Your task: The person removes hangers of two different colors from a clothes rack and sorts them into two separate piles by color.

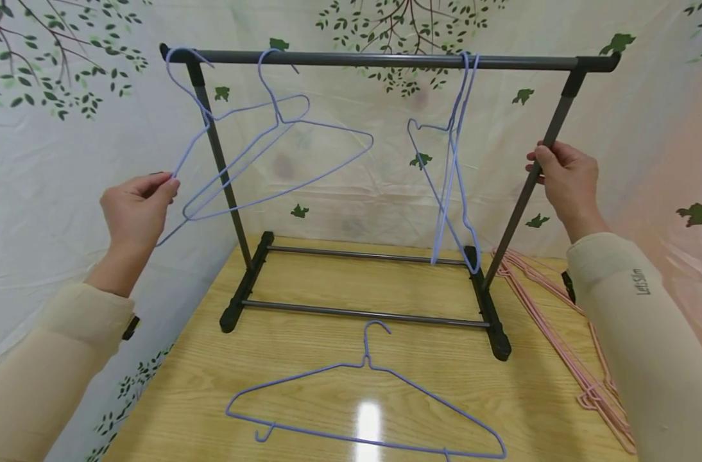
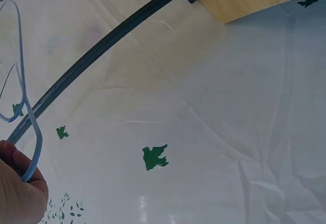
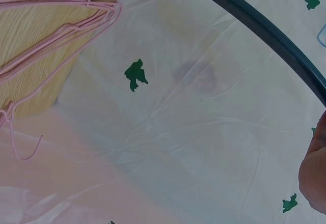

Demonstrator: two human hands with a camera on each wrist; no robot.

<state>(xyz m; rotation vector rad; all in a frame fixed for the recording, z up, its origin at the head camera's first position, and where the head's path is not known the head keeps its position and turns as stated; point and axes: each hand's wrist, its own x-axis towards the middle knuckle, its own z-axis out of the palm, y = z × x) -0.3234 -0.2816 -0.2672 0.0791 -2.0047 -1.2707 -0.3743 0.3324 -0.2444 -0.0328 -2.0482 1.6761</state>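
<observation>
Two hands, one rack, one held hanger

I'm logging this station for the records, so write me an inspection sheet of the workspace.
Surface: wood-grain table, glare near the front.
Job's things: dark rack on the table; one blue hanger at its bar's left end, a second blue hanger next along, further blue hangers toward the right; a loose blue hanger lies in front.
Clutter: pink hangers bunched on the table's right.
Grippers: left hand pinches the leftmost hanger; right hand grips the rack's right upright.
Cables: nothing seen.
Surroundings: pale backdrop with leafy branches.
</observation>
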